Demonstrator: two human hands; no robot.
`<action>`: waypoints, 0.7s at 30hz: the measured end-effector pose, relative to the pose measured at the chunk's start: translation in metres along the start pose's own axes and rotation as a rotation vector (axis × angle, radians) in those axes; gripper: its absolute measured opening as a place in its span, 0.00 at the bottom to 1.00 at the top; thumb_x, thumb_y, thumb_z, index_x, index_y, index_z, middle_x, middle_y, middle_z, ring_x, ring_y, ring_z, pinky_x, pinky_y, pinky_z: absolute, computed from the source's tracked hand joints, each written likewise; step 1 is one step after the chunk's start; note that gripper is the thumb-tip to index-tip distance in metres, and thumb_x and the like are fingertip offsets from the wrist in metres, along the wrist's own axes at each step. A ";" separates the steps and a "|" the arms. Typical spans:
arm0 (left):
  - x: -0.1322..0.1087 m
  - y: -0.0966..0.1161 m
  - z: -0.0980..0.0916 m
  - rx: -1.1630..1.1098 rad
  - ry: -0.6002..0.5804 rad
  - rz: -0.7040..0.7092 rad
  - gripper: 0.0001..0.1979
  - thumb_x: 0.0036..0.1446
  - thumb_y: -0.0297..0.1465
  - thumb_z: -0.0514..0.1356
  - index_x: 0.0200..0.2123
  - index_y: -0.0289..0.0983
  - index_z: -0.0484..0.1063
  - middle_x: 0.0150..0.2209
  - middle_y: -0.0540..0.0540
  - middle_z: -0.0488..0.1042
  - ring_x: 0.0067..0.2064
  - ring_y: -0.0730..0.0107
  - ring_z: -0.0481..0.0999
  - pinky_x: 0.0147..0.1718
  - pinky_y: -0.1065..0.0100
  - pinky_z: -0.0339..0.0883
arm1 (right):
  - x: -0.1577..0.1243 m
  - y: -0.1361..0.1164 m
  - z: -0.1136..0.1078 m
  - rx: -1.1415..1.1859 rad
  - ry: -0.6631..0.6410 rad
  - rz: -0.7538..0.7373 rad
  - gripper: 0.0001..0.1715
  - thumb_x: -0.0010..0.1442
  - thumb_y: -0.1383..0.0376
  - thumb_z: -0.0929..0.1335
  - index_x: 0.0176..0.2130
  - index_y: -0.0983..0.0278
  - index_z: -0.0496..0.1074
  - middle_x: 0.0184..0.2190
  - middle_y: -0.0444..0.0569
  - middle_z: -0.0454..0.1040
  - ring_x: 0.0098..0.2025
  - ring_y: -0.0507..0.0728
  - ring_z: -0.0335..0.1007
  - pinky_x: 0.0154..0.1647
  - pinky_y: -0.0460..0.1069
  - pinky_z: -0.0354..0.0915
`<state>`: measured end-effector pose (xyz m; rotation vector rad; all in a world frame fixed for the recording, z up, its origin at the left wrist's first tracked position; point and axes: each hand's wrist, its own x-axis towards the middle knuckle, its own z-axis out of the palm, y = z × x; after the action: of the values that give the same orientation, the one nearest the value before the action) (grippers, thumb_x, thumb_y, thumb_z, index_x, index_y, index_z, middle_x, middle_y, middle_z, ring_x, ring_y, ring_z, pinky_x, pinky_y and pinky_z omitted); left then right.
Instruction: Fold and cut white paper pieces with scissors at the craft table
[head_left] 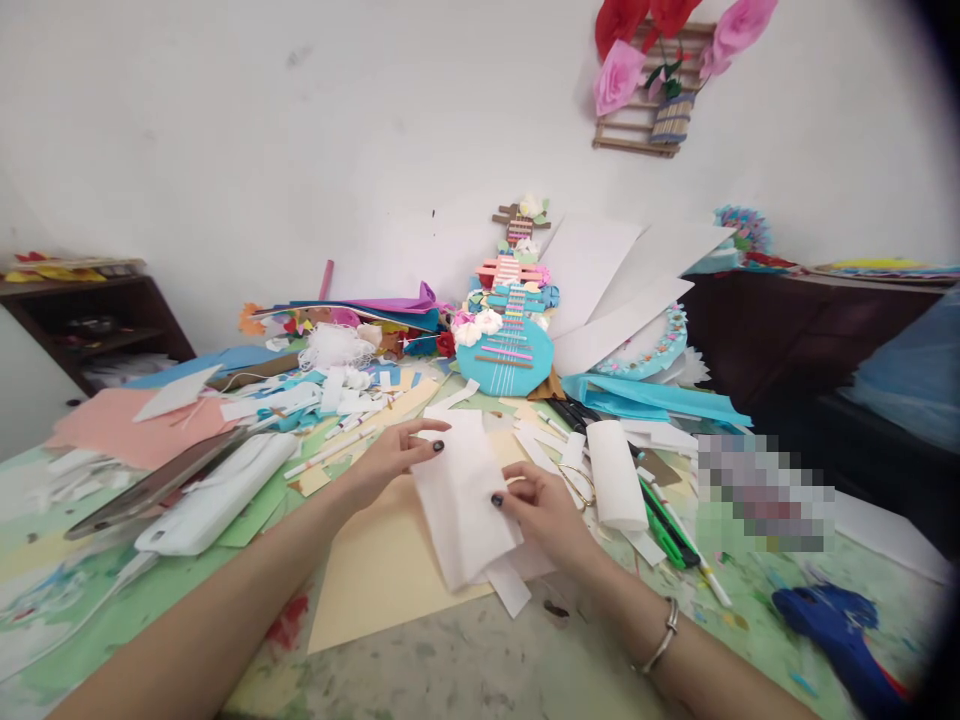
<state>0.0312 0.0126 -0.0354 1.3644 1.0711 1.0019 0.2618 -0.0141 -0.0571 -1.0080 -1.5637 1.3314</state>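
Note:
A folded piece of white paper (466, 510) tilts up between my hands at the middle of the table. My left hand (401, 452) is closed on its upper left edge, thumb on the near face. On the right edge, my right hand (536, 497) pinches the same paper between thumb and fingers. Below lies a large cream sheet (367, 575), partly covered by the paper and my hands. A small white paper strip (510, 588) pokes out under the paper's lower right corner. Just beyond my right hand stands a white paper roll (616, 475), with a green utility knife (667, 525) beside it.
A blue glue gun (836, 630) lies at the right front. At left are a white power strip (221, 495) with its cable and a salmon sheet (142, 425). Blue paper instruments (506, 358) stand against the wall, amid paper scraps, pens and scissors.

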 end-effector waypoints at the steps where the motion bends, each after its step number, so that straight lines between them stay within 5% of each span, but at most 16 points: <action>1: 0.000 -0.001 0.001 -0.042 0.020 -0.008 0.30 0.47 0.38 0.64 0.53 0.36 0.63 0.28 0.47 0.76 0.29 0.68 0.75 0.28 0.70 0.68 | 0.003 0.000 -0.004 0.053 0.058 0.001 0.14 0.48 0.59 0.69 0.33 0.63 0.66 0.19 0.39 0.68 0.22 0.50 0.63 0.24 0.45 0.56; 7: -0.008 -0.001 0.026 -0.151 -0.028 0.019 0.48 0.45 0.34 0.66 0.63 0.47 0.38 0.36 0.42 0.77 0.34 0.61 0.78 0.34 0.61 0.70 | 0.010 -0.002 -0.016 0.137 0.172 -0.019 0.22 0.46 0.60 0.70 0.40 0.63 0.61 0.19 0.37 0.68 0.22 0.50 0.63 0.25 0.45 0.57; 12: -0.009 -0.006 0.039 0.080 0.021 0.023 0.36 0.49 0.37 0.61 0.60 0.44 0.50 0.33 0.44 0.76 0.30 0.63 0.77 0.23 0.69 0.69 | 0.008 -0.004 -0.016 0.231 0.141 -0.055 0.26 0.48 0.62 0.70 0.46 0.61 0.60 0.20 0.37 0.69 0.24 0.51 0.65 0.27 0.45 0.59; 16: -0.006 -0.015 0.036 0.158 0.036 -0.012 0.21 0.52 0.34 0.56 0.50 0.37 0.64 0.18 0.51 0.72 0.15 0.75 0.69 0.13 0.77 0.59 | 0.005 -0.011 -0.017 0.361 0.098 -0.052 0.13 0.48 0.63 0.70 0.37 0.63 0.71 0.26 0.43 0.74 0.28 0.51 0.67 0.32 0.46 0.62; 19: -0.010 -0.011 0.034 0.138 -0.002 -0.043 0.23 0.52 0.34 0.56 0.53 0.37 0.62 0.13 0.54 0.69 0.11 0.77 0.64 0.10 0.79 0.54 | 0.003 -0.017 -0.019 0.436 0.115 -0.049 0.11 0.46 0.64 0.71 0.34 0.63 0.75 0.34 0.47 0.76 0.36 0.54 0.70 0.40 0.49 0.63; 21: -0.014 -0.004 0.036 0.050 -0.120 -0.056 0.33 0.50 0.33 0.59 0.59 0.42 0.53 0.21 0.49 0.76 0.15 0.73 0.71 0.13 0.77 0.61 | 0.002 -0.019 -0.019 0.484 0.087 -0.064 0.16 0.44 0.67 0.70 0.37 0.61 0.75 0.36 0.48 0.77 0.39 0.56 0.70 0.45 0.51 0.62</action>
<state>0.0621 -0.0092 -0.0416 1.4091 1.0448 0.8464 0.2779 -0.0080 -0.0359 -0.6957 -1.1196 1.5025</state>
